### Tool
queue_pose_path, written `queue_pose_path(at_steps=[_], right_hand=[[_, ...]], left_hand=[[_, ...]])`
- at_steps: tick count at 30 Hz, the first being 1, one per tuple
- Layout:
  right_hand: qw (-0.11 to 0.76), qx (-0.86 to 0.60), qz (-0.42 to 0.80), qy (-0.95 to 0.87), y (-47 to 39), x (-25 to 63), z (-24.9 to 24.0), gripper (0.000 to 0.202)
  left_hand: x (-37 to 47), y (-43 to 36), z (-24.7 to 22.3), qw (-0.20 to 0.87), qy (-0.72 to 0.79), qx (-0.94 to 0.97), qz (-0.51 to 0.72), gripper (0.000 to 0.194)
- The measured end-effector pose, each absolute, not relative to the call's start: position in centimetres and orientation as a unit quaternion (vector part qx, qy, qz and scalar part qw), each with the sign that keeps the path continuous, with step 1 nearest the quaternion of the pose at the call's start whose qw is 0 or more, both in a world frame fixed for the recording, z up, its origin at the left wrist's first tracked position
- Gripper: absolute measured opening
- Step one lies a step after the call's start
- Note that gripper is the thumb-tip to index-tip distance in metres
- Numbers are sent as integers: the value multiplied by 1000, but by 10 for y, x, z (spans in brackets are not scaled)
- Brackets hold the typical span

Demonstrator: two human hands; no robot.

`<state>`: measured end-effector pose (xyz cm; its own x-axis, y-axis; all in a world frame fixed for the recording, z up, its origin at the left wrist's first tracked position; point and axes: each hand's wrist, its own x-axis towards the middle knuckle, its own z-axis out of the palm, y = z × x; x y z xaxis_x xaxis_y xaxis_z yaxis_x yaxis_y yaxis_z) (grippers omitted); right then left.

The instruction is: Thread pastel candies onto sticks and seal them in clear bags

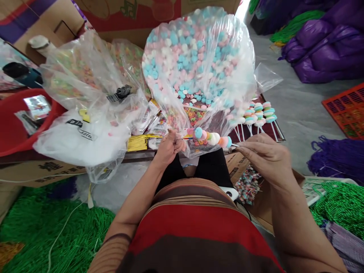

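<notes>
A skewer of soft candies [213, 138] in blue, pink, white and orange lies sideways in front of my body. My right hand [265, 156] pinches the white stick at its right end. At its left end my left hand [170, 147] has its fingers closed around a small colourful piece that looks like a wrapper or label. Behind the skewer a large clear bag [199, 57] of pink, white and blue candies stands open toward me, with ring-shaped candies [196, 115] near its mouth. Several finished-looking candy skewers [258, 113] rest to the right of the bag.
On the left are a red basin [17, 125], a white plastic bag [82, 136] and bags of coloured rings [76, 72]. Yellow ties [137, 143] lie at the table edge. A cardboard box [264, 204] holds wrapped pieces below right. Purple sacks [327, 45] and an orange crate [347, 110] stand farther right.
</notes>
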<state>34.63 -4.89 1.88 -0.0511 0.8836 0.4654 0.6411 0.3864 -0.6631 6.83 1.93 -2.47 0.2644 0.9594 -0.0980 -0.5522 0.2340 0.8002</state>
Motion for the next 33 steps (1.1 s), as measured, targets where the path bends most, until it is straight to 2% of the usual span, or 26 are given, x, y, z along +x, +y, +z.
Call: queue_pose_path(at_steps=[5,11,15,22,29,33], right_hand=[[437,-552,139,-697,-50,347,24,6],[532,-547,186,-618,-52,348,18,12],[579,-528,235,-575,-51,348,9,7],[550,-518,255,-604,-51,348,13,8],[471,-542,149,-680,-55,356,32,10],[459,-544,138,-688,-55,357,31,6]], left_hand=[[65,20,-25,721,333,333,509,63],[65,20,-23,721,357,313,505,63],[65,20,-25,722,322,340,510,64],[65,19,-24,715,329,377,488,67],[57,23,-32,674,414,412,452,64],[55,22,-32,678,418,434,421,64]])
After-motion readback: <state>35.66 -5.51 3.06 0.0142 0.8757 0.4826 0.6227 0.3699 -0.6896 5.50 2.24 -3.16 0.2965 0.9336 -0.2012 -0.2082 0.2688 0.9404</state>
